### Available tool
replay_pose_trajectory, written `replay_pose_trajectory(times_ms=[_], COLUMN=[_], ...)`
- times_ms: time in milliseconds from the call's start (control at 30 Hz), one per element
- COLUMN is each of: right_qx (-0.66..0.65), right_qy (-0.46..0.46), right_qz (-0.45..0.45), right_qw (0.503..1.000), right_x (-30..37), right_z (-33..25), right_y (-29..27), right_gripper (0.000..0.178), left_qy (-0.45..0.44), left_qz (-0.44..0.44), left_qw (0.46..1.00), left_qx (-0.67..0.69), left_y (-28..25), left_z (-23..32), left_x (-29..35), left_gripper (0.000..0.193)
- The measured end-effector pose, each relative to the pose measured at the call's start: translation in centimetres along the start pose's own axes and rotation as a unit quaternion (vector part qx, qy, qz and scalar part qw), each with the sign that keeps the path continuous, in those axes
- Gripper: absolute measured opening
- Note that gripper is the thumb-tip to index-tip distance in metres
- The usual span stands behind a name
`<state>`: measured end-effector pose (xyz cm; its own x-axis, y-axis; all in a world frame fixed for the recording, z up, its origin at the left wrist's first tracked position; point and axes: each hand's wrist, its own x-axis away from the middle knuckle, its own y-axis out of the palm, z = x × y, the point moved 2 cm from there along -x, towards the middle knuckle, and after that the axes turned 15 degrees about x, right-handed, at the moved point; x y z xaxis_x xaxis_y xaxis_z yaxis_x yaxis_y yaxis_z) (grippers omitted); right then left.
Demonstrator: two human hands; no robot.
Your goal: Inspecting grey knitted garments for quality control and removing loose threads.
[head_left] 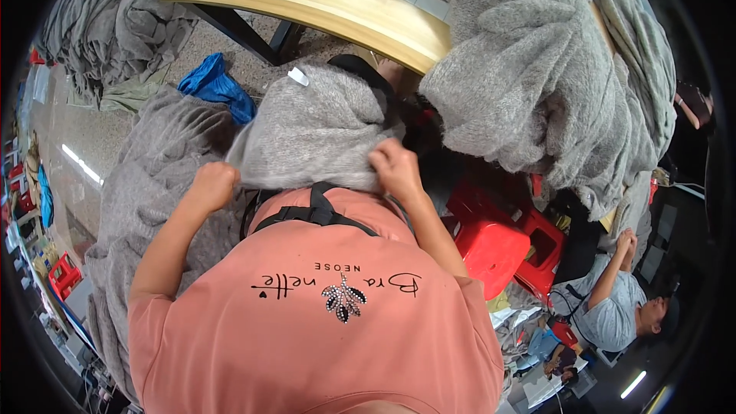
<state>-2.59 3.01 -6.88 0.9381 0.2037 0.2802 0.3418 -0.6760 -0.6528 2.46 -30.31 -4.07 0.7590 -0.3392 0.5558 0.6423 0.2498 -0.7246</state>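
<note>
Across my lap lies a grey, fuzzy knit garment (314, 126), bunched in soft folds, with a small white tag (298, 77) near its far left edge. My left hand (215, 186) is closed at the garment's near left corner, where the cloth is slightly blurred. On the opposite side, my right hand (396, 169) pinches the near right edge, fingers curled. The garment's exact kind cannot be made out from its folds.
A wooden table (307, 0) stands ahead, with a large grey knit heap (537, 84) at its right. More grey knit (161, 176) piles up at my left, beside a blue bag (218, 88). Red stools (491, 253) stand at right; a seated person (613, 299) is beyond.
</note>
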Motion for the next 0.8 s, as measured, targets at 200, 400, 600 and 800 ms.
replay_pose_trajectory(times_ms=[200, 400, 600, 800], right_qx=[0.214, 0.141, 0.064, 0.085], right_qy=[-0.103, -0.191, -0.014, 0.129], right_qz=[-0.070, -0.276, -0.306, -0.286], right_qw=[0.969, 0.931, 0.950, 0.946], right_x=[-3.3, 1.5, 6.1, 3.0], right_z=[2.9, -1.5, 3.8, 3.3], right_y=[0.2, -2.9, -4.2, -3.4], right_gripper=[0.012, 0.008, 0.019, 0.030], left_qy=[0.207, 0.393, 0.325, 0.138], left_qz=[0.219, 0.230, 0.148, 0.231], left_qw=[0.935, 0.887, 0.930, 0.867], left_qx=[0.189, 0.072, -0.084, 0.419], left_y=[-5.9, -3.4, -0.8, -8.7], left_z=[9.3, 15.3, 14.4, 13.0], left_x=[-5.0, -13.0, -15.8, -10.1], left_gripper=[0.025, 0.015, 0.006, 0.012])
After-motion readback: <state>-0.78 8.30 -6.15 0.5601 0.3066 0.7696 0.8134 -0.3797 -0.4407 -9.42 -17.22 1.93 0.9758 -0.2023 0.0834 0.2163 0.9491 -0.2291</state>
